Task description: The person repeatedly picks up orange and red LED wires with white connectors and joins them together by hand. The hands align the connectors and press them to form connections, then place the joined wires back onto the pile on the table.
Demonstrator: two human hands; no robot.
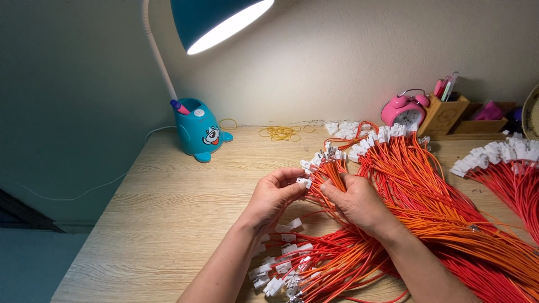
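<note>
Wire bundle [331,171], orange leads tipped with white plastic connectors, is sitting gathered between both hands near the middle of the table [146,207]. Right hand [359,203] is closing its fingers [331,193] around the bundle just below the connector ends; left hand [273,196] is pinching one white connector [304,182] at the bundle's left side with thumb and forefinger. Long axis is running from the right hand up and away toward the far edge, connectors pointing away from the person. Right hand is carrying the bundle; left hand is touching only its tip.

Outward: loose red leads [314,264] are lying under the wrists toward the near edge; a large orange sheaf [443,196] is fanning toward the right edge. Rubber bands [281,133], a blue pen holder [199,132] and a pink alarm clock [405,110] are standing along the far edge.
</note>
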